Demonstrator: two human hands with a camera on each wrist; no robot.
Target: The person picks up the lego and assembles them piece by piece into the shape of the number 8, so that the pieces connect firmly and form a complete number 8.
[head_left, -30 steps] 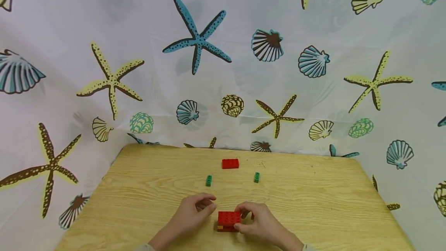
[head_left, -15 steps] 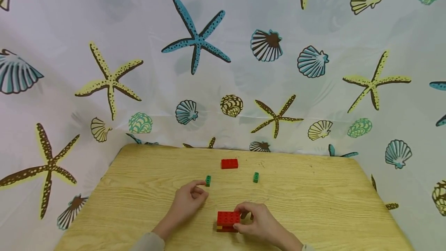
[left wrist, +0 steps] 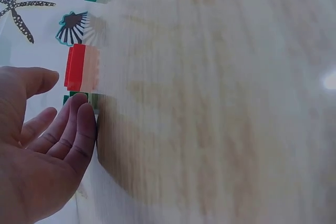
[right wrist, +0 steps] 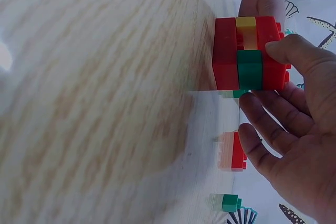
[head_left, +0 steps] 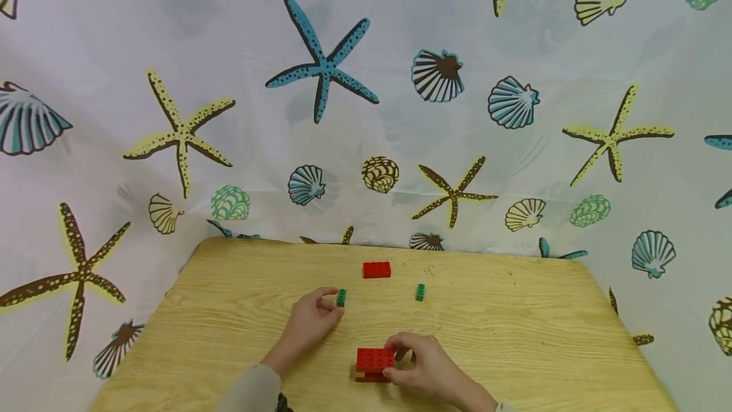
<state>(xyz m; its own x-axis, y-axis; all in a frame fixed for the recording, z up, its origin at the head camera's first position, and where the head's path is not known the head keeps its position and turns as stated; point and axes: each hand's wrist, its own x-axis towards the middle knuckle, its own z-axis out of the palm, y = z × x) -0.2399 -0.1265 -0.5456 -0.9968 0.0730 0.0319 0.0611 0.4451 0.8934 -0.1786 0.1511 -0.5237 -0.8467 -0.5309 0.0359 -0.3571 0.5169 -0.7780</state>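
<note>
Left fingers (left wrist: 85, 137) partly hiding green brick (head_left: 341, 298) in wrist view, touch unclear

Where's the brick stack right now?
In the head view, the brick stack is at the near middle of the table, its right end gripped by the right hand, with both loose green bricks beyond it.

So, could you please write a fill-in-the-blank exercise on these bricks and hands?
The right hand holds a building-brick stack topped in ____.
The loose building brick nearest the left hand is ____.
Loose on the table lie one red building brick and ____ green bricks.
Between the stack's red layers show a green piece and another piece coloured ____.

Missing words: red, green, two, yellow.
</note>
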